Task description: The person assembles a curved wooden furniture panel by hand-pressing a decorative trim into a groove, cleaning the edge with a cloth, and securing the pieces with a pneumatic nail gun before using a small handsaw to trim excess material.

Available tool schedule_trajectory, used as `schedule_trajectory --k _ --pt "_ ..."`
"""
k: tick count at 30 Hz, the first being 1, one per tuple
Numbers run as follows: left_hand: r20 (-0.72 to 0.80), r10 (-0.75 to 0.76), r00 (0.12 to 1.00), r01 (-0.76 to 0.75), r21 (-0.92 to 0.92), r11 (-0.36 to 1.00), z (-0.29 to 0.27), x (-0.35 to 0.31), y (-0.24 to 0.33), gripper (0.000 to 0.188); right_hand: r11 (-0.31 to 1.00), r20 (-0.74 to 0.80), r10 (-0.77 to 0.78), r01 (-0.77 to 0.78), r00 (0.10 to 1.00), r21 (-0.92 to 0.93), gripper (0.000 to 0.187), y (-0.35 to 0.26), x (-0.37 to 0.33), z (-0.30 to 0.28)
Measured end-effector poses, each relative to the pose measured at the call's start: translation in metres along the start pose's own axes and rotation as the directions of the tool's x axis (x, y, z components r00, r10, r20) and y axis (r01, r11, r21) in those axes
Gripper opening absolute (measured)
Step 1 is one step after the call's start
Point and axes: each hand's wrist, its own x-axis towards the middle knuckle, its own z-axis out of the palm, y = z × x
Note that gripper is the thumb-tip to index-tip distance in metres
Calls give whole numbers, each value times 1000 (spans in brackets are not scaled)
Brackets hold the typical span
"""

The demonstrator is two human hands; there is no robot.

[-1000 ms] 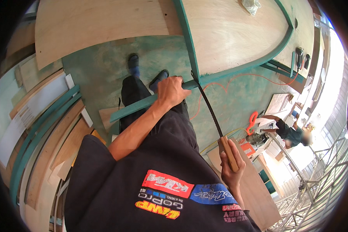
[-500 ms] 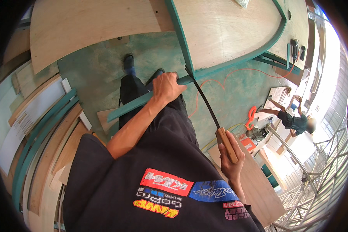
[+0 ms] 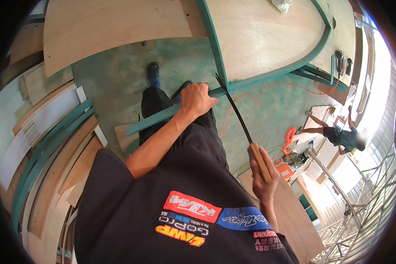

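Note:
My left hand (image 3: 194, 100) is closed around a green-painted wooden strip (image 3: 150, 120), near the end that meets the corner of the workbench frame. In my right hand (image 3: 264, 180) is the wooden handle of a handsaw (image 3: 239, 115). Its dark, narrow blade crosses the strip just beyond my left hand, at the corner of the green frame (image 3: 214, 48). Whether the teeth have cut into the wood cannot be made out. A pale plywood panel (image 3: 264, 39) lies within the curved green edging.
On the left stand stacked boards and green strips (image 3: 53, 149). A power tool (image 3: 339, 59) with an orange cord lies on the panel's right side. Beyond it, a co-worker (image 3: 345, 137) stands near metal scaffolding (image 3: 361, 198). Another plywood sheet (image 3: 119, 20) is at upper left.
My right hand and the saw have shifted slightly along the blade's line, with more blade tip showing past the frame corner. My left hand keeps its hold. The co-worker's arm has risen.

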Motion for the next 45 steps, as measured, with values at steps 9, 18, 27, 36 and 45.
schedule_trajectory --k 9,18,27,36,45 --pt "55 -27 998 28 -10 1000 -2 4 -1 37 997 20 -42 41 999 64 43 9 57 37" --pt "77 -31 997 31 8 999 2 -2 8 36 996 4 -8 8 1000 87 43 25 79 67" --pt "-102 -100 990 106 49 993 -22 13 13 40 979 -1 86 -84 996 184 43 41 30 20" --pt "-65 -115 991 119 53 991 -24 0 -27 34 995 183 75 -63 980 -71 43 63 1 -7" --pt "-18 267 964 -240 -499 833 85 21 -22 21 953 16 270 -264 963 -149 41 204 -43 51"
